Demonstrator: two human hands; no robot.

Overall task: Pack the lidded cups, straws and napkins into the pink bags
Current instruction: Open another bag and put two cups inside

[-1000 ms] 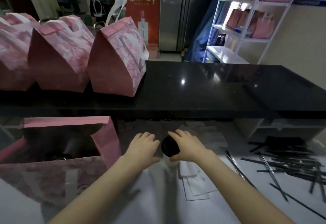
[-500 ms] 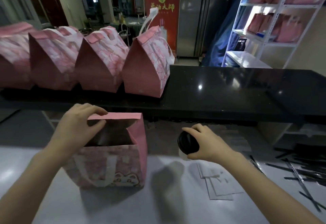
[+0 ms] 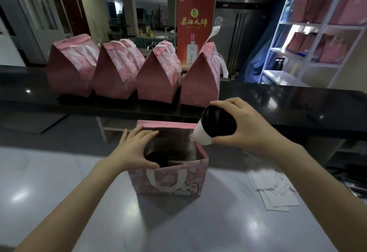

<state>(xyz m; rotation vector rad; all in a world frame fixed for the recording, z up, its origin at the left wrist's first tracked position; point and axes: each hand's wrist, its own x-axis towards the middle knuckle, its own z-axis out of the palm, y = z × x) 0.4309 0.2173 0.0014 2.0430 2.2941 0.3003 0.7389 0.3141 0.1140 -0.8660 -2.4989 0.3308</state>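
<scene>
An open pink bag [image 3: 168,180] with white handles stands on the grey counter in front of me. My left hand [image 3: 135,148] grips its left rim and holds the mouth apart. Inside, a dark lid of another cup [image 3: 156,157] shows at the bottom left. My right hand [image 3: 240,124] holds a white cup with a black lid [image 3: 216,126], tilted, just above the bag's right rim. White napkins [image 3: 272,190] lie on the counter to the right of the bag.
Several closed pink bags [image 3: 158,73] stand in a row on the black raised ledge [image 3: 288,102] behind. A white shelf rack [image 3: 317,33] with more pink bags is at the far right. A red poster stands behind the ledge.
My right hand has lifted the lidded cup from the counter and carried it left over the bag's right rim. My left hand has shifted along the bag's rim.
</scene>
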